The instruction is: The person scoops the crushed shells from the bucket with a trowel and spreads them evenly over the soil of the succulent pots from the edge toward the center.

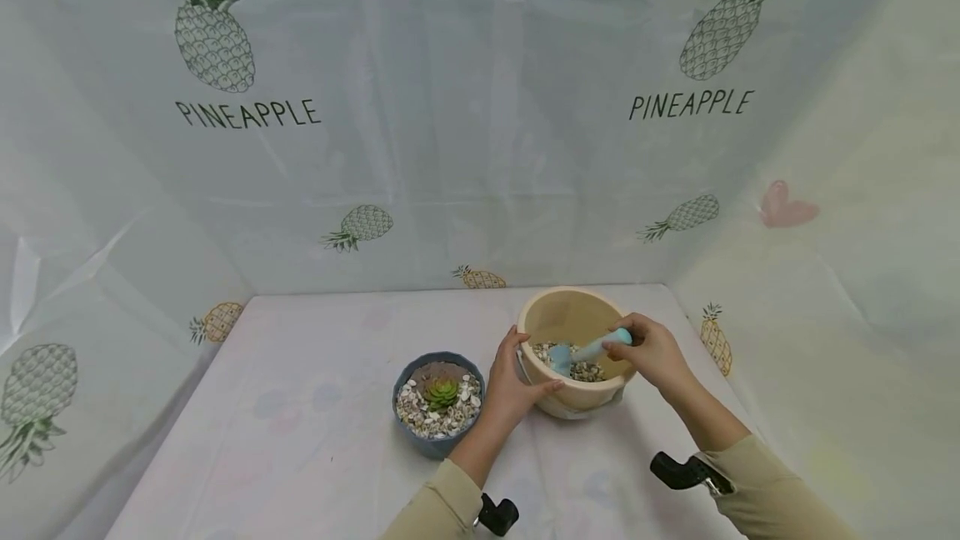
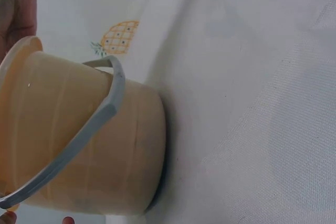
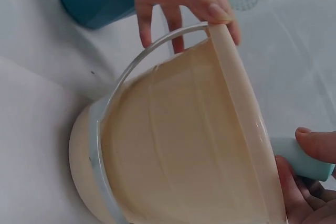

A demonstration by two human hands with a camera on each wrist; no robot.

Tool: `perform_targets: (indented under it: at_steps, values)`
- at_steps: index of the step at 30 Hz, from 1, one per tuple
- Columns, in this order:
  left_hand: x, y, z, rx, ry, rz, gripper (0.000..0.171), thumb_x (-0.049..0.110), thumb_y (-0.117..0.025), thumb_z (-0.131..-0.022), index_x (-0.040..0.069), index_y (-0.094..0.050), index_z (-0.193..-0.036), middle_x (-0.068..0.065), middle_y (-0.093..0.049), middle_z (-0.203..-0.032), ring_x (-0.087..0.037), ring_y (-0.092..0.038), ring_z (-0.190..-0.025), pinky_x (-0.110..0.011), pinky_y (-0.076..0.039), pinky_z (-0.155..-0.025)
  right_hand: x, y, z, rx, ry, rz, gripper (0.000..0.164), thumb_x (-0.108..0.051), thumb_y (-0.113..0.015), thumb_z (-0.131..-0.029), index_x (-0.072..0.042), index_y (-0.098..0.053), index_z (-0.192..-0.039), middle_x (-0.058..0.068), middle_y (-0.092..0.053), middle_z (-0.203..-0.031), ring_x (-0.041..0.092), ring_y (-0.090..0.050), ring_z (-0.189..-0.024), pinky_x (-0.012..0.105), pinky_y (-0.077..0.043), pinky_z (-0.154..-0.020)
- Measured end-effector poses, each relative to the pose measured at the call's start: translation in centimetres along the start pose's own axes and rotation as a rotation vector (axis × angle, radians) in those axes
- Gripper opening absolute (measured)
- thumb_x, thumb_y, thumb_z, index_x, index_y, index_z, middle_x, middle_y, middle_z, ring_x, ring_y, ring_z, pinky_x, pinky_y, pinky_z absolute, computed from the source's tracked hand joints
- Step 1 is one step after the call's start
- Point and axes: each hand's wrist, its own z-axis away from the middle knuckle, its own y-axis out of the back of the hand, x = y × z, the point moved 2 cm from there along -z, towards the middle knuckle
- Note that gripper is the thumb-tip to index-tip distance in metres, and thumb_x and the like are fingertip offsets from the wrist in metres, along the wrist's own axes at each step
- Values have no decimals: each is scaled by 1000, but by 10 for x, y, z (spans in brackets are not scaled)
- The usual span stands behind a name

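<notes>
A cream bucket (image 1: 570, 317) with a grey handle (image 2: 79, 142) stands on the table, tilted a little, with small pebbles (image 1: 588, 372) inside. My left hand (image 1: 512, 386) grips its left side, thumb at the rim and fingers spread along the outer wall. In my right hand (image 1: 654, 352) I hold a small light-blue shovel (image 1: 597, 347) by its handle, pinched between thumb and fingers. The shovel's blade rests among the pebbles. In the right wrist view, the shovel's handle end (image 3: 302, 161) shows past the bucket rim.
Left of the bucket, close to my left forearm, stands a blue pot (image 1: 437, 447) with a green succulent (image 1: 441, 393) and pale stones. A white cloth covers the table (image 1: 315, 440). Pineapple-print sheets (image 1: 465, 107) hang behind and at both sides.
</notes>
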Motion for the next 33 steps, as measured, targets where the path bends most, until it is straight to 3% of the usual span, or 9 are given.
perform_targets:
  at_steps: [4,12,23,29,33]
  values:
    - [0,2,1,9,3,-4,90,32,-90,-69,13,-42,-142,-3,-24,-159,-30,-23,-144,-52,-27,-112,0,5,5,33,-39,-93,34,-5,-70,-89,12,-55,-114,21,-63,-105,13,-68,-81,26,-56,-74]
    - [1,2,2,9,-12,24,90,30,-90,-69,10,-41,-142,-9,-24,-159,-34,-23,-143,-55,-26,-111,4,8,14,80,-57,-140,33,-7,-69,-91,11,-54,-116,21,-61,-105,11,-68,-80,27,-56,-75]
    - [11,4,8,16,48,71,84,23,-89,-71,11,-44,-142,-8,-27,-158,-36,-24,-143,-58,-23,-111,13,10,24,164,-64,-196,39,-11,-71,-91,11,-54,-117,6,-66,-97,9,-67,-80,23,-55,-76]
    - [23,17,14,24,19,87,82,23,-89,-72,11,-46,-141,-10,-28,-157,-39,-23,-142,-63,-24,-108,17,10,29,205,-69,-249,40,-11,-69,-92,12,-51,-120,-3,-67,-93,9,-68,-79,21,-54,-76]
    - [29,28,16,27,12,122,79,22,-87,-74,14,-46,-142,-10,-29,-156,-40,-27,-140,-61,-32,-105,19,9,33,229,-69,-298,41,-11,-69,-92,12,-50,-120,-7,-65,-93,9,-68,-78,21,-54,-77]
